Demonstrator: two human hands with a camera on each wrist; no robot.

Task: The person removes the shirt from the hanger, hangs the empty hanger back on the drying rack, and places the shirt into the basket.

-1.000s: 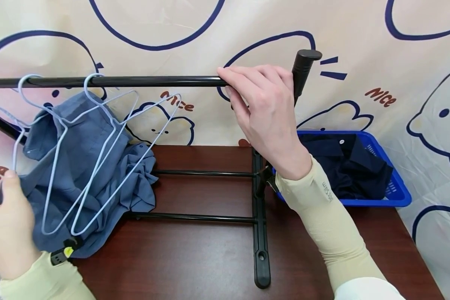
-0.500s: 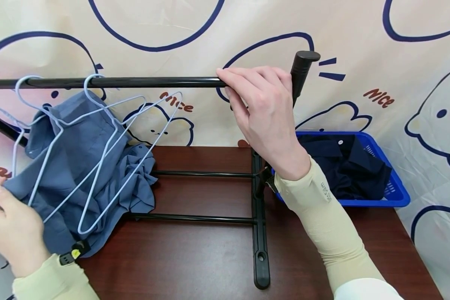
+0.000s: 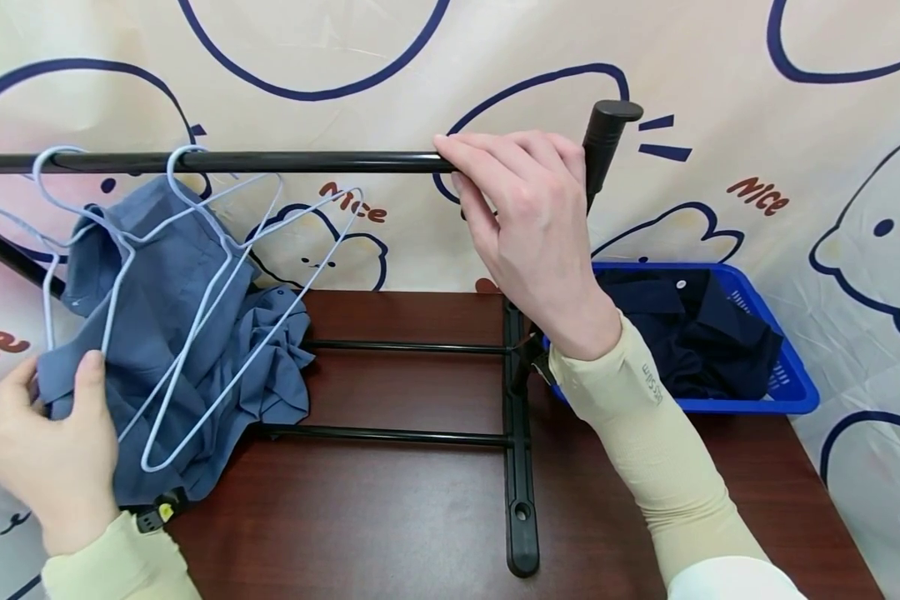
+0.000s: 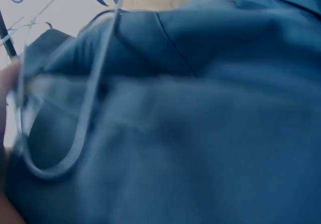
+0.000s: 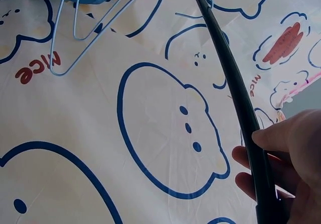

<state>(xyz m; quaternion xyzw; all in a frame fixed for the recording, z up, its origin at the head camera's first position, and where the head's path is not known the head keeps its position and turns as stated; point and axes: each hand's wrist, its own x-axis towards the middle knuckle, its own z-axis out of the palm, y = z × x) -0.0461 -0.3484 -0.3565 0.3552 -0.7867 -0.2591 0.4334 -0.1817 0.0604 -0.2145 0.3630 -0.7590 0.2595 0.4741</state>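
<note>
At the left of the head view, a crumpled blue-grey shirt (image 3: 172,283) hangs among light blue wire hangers (image 3: 150,468). My left hand (image 3: 60,458) pinches its left edge between thumb and fingers. Blurred shirt fabric (image 4: 225,143) fills most of the left wrist view, with a rounded hanger end (image 4: 52,174) lying over it. My right hand (image 3: 528,225) grips the black rail (image 3: 330,162) near its right end. Thumb and fingers curl round this rail (image 5: 235,83) in the right wrist view.
A blue basket (image 3: 765,407) holding a dark navy garment (image 3: 690,342) stands behind my right forearm. The rack's black foot (image 3: 522,517) and two lower bars (image 3: 405,435) rest on the brown table (image 3: 390,517). A patterned cloth (image 3: 390,50) hangs behind.
My left hand has moved right and now holds the shirt's edge, drawing it in front of the left hanger's wire. The hangers have swung slightly. My right hand stays on the rail.
</note>
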